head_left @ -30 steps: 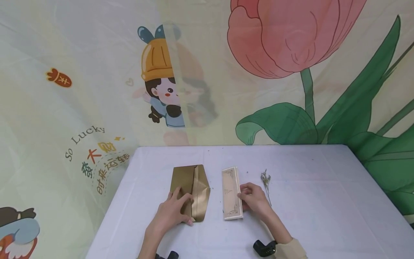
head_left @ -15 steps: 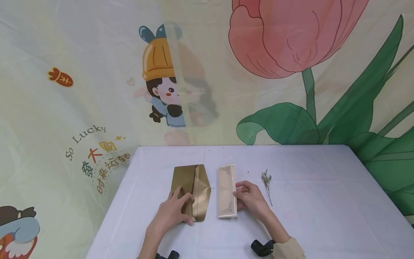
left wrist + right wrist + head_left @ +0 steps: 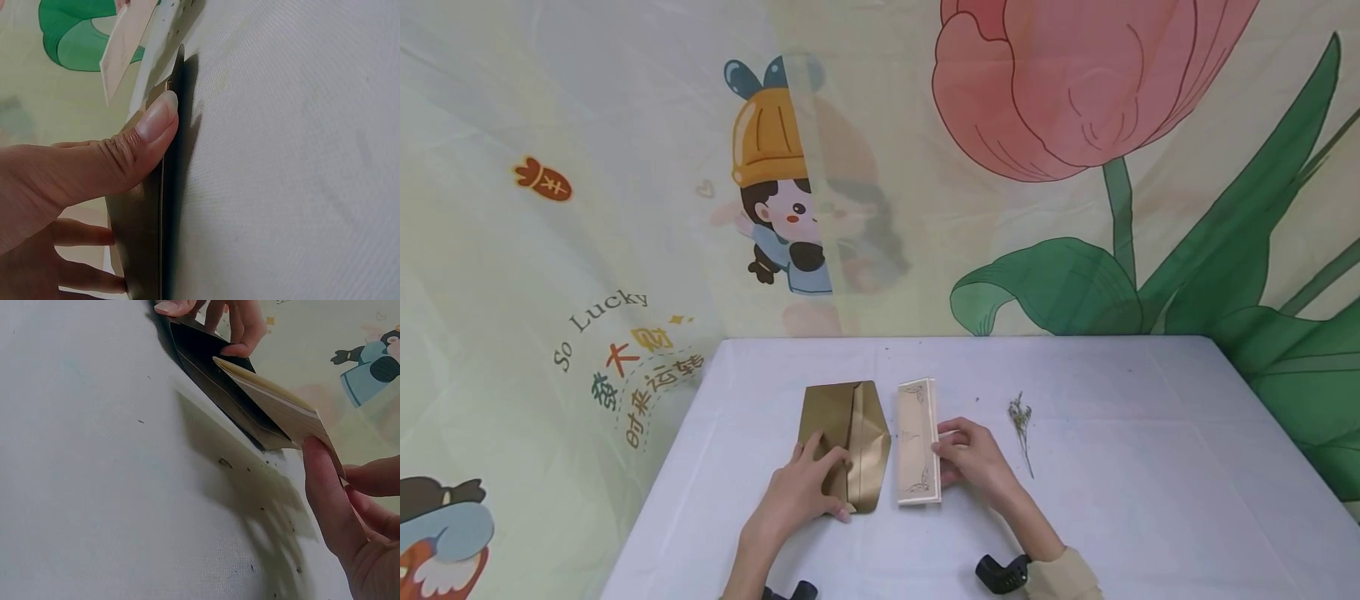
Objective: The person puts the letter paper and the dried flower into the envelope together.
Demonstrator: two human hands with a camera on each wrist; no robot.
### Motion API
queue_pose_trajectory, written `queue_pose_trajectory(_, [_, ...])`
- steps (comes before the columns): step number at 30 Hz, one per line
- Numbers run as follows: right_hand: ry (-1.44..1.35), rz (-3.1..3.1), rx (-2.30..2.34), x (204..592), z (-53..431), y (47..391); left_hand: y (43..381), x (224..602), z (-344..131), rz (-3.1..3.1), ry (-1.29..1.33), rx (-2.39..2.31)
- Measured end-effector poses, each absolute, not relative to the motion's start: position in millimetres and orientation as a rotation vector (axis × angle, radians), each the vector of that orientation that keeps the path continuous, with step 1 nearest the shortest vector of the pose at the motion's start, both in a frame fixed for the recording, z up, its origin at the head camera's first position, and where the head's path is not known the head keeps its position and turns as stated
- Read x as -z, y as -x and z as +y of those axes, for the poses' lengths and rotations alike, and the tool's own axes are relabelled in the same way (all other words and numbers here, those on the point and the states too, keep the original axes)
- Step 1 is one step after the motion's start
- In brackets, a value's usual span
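A gold envelope (image 3: 868,450) lies on the white table with its pointed flap unfolded to the right. My left hand (image 3: 805,479) holds it down, thumb at the near edge and curled fingers across its face. In the right wrist view the envelope's mouth (image 3: 219,394) gapes. My right hand (image 3: 973,458) pinches a folded cream card (image 3: 916,442) with scroll-like corner print by its right edge, between thumb and fingers. Just right of the envelope, the card is raised off the cloth, its shadow below it in the right wrist view.
A small dried flower sprig (image 3: 1020,421) lies right of my right hand. Tiny dark crumbs (image 3: 225,464) dot the white tablecloth (image 3: 1150,467). Behind the table hangs a printed backdrop (image 3: 880,167) with a tulip and cartoon figures. Black wrist devices (image 3: 1002,575) sit on both wrists.
My right hand has carried the cream card leftward, closing the gap to the envelope. The left hand and envelope have stayed in place.
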State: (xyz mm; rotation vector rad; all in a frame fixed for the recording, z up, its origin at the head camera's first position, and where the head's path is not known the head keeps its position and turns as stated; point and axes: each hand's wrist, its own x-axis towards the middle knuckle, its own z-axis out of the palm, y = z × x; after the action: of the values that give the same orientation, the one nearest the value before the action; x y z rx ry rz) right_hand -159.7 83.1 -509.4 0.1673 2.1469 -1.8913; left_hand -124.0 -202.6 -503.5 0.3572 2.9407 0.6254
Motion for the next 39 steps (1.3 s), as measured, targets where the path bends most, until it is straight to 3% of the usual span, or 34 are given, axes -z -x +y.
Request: queue_pose_trajectory(39, [-0.020, 2.110, 1.877, 513, 60, 163, 125, 505, -203, 2.944, -0.327, -0.618])
